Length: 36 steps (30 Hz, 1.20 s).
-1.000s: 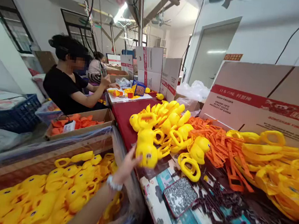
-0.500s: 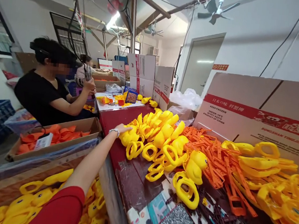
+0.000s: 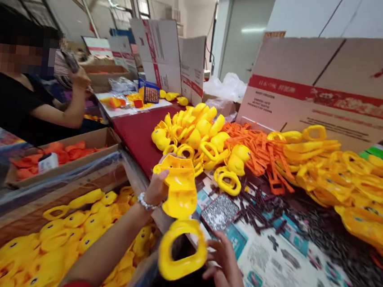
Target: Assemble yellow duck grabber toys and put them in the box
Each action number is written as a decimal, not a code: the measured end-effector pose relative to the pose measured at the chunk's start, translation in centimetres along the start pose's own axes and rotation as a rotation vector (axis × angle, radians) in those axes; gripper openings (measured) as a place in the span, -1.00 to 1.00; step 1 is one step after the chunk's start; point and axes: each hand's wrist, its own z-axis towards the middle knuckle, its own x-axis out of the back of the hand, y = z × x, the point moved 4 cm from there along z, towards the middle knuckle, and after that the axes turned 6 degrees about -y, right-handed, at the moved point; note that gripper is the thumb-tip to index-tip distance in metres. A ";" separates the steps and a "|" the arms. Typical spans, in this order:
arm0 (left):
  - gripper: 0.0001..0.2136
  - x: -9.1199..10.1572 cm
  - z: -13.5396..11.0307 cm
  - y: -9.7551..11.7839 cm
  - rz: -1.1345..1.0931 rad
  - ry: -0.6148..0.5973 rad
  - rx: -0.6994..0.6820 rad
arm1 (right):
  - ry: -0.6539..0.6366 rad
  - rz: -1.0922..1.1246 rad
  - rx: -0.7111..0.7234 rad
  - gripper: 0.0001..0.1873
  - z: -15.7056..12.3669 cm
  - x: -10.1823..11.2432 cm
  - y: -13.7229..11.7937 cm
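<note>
A yellow plastic duck half-shell (image 3: 181,187), hollow side towards me, hangs in front of me with its oval ring handle at the bottom. My left hand (image 3: 159,186), a beaded bracelet on its wrist, grips the shell's left edge. Just right of the handle is my right hand (image 3: 225,268), its fingers apart and holding nothing. Beyond the shell lies a heap of yellow duck shells (image 3: 203,129) on the dark red table. A tray of small metal pieces (image 3: 220,211), apparently screws, sits close to my right hand.
Orange plastic strips (image 3: 255,147), more yellow shells (image 3: 354,177) and dark small parts (image 3: 325,235) cover the table's right side. A carton of finished-looking ducks (image 3: 67,240) stands at left. Past a box of orange pieces (image 3: 64,156) sits a co-worker (image 3: 29,105). Cardboard (image 3: 319,83) screens the back.
My left hand has drawn back from the heap with a duck half-shell in it. My right hand has come into view. The camera has tilted down and turned right.
</note>
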 end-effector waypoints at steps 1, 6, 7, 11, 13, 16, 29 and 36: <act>-0.48 -1.5 -1.5 -0.1 -0.029 0.006 -0.049 | -0.011 0.116 -0.071 -0.05 0.2 -0.5 -0.6; -0.24 -6.8 -8.5 0.5 -0.041 -0.120 -0.336 | 0.291 0.144 -0.131 -0.10 0.2 7.0 -3.7; -0.21 -7.7 -9.9 0.6 -0.007 -0.195 -0.388 | 0.354 0.110 -0.129 -0.10 -0.2 9.7 -4.2; -0.49 -11.2 -15.3 0.0 0.186 -0.530 -0.364 | 0.434 -0.059 -0.203 -0.27 -1.2 18.7 -6.1; -0.76 -12.8 -16.9 0.1 0.344 -0.587 -0.359 | 0.418 -0.095 -0.228 -0.31 -1.1 20.6 -7.2; -0.82 -15.0 -17.4 0.6 0.567 -0.538 -0.359 | 0.462 -0.121 -0.178 -0.24 -2.1 19.6 -8.6; -0.76 -20.3 -17.3 -0.7 0.917 -0.995 -0.204 | 0.066 -1.251 -0.117 -0.73 -2.6 16.3 -8.8; -0.72 -21.6 -18.0 2.2 0.708 -1.109 -0.485 | 0.145 -1.507 0.018 -0.78 7.6 20.0 -7.5</act>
